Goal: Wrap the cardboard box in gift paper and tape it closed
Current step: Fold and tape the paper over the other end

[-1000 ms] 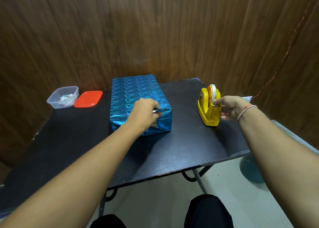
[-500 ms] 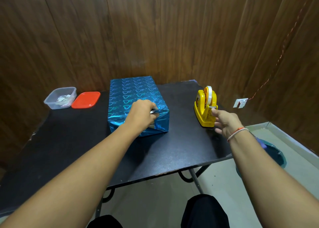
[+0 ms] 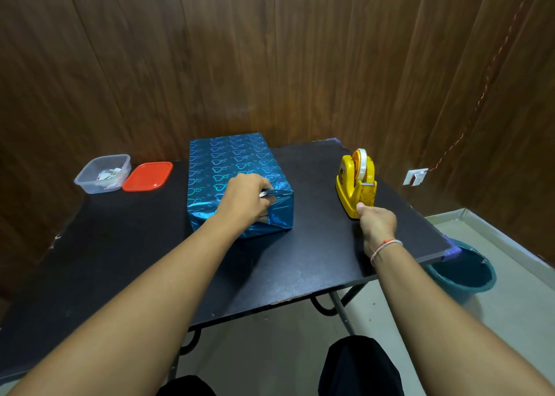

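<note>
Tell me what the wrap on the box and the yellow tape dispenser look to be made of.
Gift paper: seems a metallic foil-type film, glossy blue; it shines, shows iridescent heart prints and creases sharply at the folded end under the left hand. Tape dispenser: likely moulded plastic, smooth yellow, somewhat scuffed on the front; the right hand is at its base.

A clear plastic tub [image 3: 103, 172] holding scraps is sitting at the far left of the black bench [image 3: 126, 263], its red lid [image 3: 147, 176] lying just beside it. A teal bucket [image 3: 462, 272] is standing on the floor, under the bench's right corner.
</note>
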